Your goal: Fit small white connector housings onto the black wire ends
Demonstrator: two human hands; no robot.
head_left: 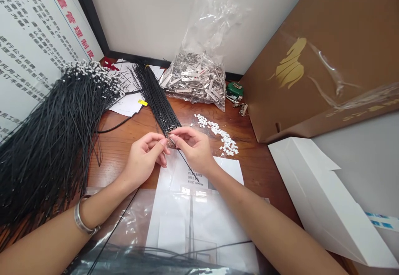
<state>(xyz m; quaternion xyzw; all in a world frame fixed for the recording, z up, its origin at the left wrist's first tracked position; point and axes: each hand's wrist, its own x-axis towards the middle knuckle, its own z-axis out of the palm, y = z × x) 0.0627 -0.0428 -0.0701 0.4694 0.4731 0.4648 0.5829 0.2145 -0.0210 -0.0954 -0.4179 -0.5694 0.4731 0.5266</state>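
Black, thin and flexible: a single wire (189,167) slants from the fingertips toward the white sheet (230,171). Head view: right hand (195,148) pinches this wire between thumb and index finger; left hand (146,152) has thumb and index tips drawn together just beside, contents too small to tell. Bundle of black wires (158,100) lies just beyond both hands. Loose white pieces (229,144) are scattered to its right; larger wire heap (62,133) at left has white tips (93,73). Progress, judged: one wire mid-handling; many bundled wires and white pieces apparently remain; heap possibly further along, unconfirmed.
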